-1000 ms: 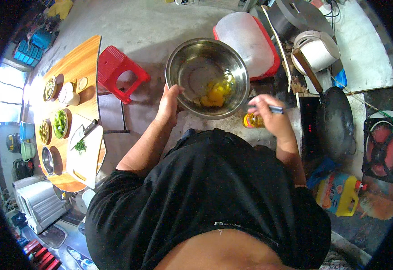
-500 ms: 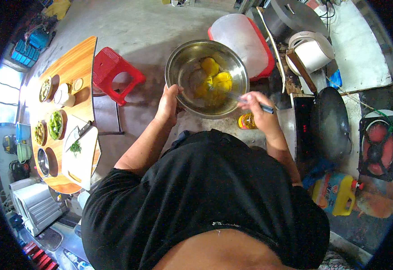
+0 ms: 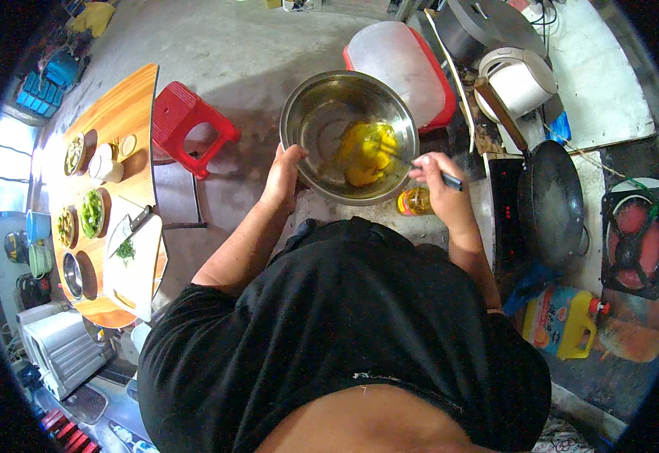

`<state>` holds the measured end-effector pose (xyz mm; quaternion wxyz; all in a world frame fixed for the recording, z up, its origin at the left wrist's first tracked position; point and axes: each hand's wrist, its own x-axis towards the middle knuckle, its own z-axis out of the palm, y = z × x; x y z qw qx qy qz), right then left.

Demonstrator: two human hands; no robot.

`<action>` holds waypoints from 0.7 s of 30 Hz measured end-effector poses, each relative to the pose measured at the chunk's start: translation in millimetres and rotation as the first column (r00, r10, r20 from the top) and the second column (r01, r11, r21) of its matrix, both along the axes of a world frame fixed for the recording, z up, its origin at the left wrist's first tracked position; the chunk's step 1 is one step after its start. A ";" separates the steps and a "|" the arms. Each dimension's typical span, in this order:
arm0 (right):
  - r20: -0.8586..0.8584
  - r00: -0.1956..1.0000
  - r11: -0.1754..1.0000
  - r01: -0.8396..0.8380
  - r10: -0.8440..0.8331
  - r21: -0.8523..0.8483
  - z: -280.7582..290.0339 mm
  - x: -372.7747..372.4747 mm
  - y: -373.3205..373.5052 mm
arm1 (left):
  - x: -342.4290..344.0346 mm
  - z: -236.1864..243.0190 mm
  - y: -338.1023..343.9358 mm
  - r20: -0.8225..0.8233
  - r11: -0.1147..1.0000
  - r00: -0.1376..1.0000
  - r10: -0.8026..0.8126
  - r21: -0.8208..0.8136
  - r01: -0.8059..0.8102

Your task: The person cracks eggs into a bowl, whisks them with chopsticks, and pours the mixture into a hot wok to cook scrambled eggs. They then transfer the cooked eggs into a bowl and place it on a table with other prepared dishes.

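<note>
Concrete floor, cluttered cooking corner. Wooden table (image 3: 122,113) left of frame, dishes on it; black wok (image 3: 552,200) right. Steel bowl (image 3: 348,136) upper centre, left hand (image 3: 282,170) clamped on rim. Right hand (image 3: 439,181) closed round chopsticks (image 3: 450,180), tips in eggs (image 3: 367,151). Yolks broken, streaky: beating apparently underway, not finished.

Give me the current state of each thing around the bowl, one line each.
Round steel mixing bowl: tilted, yellow beaten egg pooled inside.
Left hand: gripping the bowl's rim.
Right hand: closed on thin stirring sticks, tips in the egg.
Black wok: on the cooker, looks empty.
Small oil bottle: upright beside the bowl.
Red plastic stool: upright, nothing on it.
White cutting board: knife and chopped greens on it.
</note>
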<state>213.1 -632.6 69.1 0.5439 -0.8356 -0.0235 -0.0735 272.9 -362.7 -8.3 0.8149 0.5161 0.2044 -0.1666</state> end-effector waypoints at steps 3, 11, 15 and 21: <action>-0.221 0.970 0.990 -0.075 0.100 0.120 0.8 -4.1 -6.0 | 1.2 6.5 2.0 -0.002 0.997 1.000 -0.029 0.066 0.029; -0.120 0.986 0.978 -0.088 0.112 0.189 -1.1 -8.0 -2.0 | 2.2 3.6 3.2 -0.086 0.995 0.996 -0.027 0.095 0.035; -0.037 0.999 0.991 -0.015 0.020 0.135 -5.7 -1.9 0.5 | 3.6 -1.5 4.9 -0.067 0.999 0.997 -0.025 0.042 0.028; -0.003 0.998 0.993 0.067 -0.067 0.096 1.3 -8.7 -6.9 | 3.7 -2.5 10.6 -0.034 1.000 0.999 -0.027 0.012 0.027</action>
